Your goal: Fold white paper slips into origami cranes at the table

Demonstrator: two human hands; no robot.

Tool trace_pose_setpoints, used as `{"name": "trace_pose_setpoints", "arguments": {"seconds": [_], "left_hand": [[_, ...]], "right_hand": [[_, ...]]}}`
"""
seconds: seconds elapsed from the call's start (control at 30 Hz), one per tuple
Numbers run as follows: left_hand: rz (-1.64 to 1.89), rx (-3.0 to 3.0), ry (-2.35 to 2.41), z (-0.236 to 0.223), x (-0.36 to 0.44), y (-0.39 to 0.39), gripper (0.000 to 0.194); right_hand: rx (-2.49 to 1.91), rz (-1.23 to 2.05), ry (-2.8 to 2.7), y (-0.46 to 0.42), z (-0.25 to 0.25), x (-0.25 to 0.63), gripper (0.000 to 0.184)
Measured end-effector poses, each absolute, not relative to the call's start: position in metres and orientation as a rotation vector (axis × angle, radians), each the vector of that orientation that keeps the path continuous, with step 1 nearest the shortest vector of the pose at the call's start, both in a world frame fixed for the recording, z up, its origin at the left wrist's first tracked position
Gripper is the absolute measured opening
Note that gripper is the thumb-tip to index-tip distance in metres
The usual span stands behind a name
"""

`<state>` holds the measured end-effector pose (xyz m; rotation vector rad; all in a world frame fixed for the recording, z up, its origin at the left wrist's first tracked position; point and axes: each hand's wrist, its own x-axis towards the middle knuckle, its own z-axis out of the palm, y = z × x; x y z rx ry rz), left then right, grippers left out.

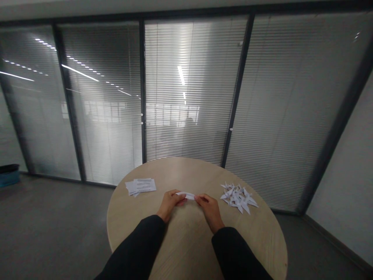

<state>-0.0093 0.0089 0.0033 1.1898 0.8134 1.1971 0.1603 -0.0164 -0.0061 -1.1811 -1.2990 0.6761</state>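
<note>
My left hand (169, 204) and my right hand (209, 210) pinch opposite ends of a narrow folded strip of white paper (186, 195), just above the round wooden table (186, 233). The strip is bowed a little, and my fingers hide its ends. To the left lies a small stack of printed white paper sheets (140, 186), out of reach of my fingers. A heap of several folded white paper figures with pointed tips (237, 198) sits to the right of my right hand, not touching it.
The table's round edge drops to a grey floor on all sides. Behind it stands a glass wall (192, 93) with closed slatted blinds and dark metal frames. A dark bin with a blue base (8, 175) stands far off by the wall at the left.
</note>
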Motion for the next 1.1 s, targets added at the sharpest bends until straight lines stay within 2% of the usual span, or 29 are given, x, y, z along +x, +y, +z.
{"name": "trace_pose_setpoints", "arguments": {"seconds": [0.2,0.4,0.6,0.87,1.1], "left_hand": [[1.259,1.257,0.844,0.0,-0.01,0.017,0.04],[1.273,1.541,0.87,0.001,-0.004,0.013,0.033],[1.264,1.352,0.749,-0.001,0.005,0.008,0.038],[1.279,1.317,0.764,0.002,0.004,0.006,0.044],[1.304,1.311,0.838,0.003,0.005,0.004,0.063]], "right_hand": [[-1.2,0.766,-1.381,-0.018,-0.004,0.153,0.026],[-1.147,0.884,-1.512,-0.022,-0.005,0.148,0.034],[-1.113,0.956,-1.493,-0.023,-0.012,0.14,0.028],[-1.096,1.035,-1.468,-0.025,-0.01,0.139,0.03],[-1.102,1.041,-1.513,-0.026,-0.01,0.14,0.032]]}}
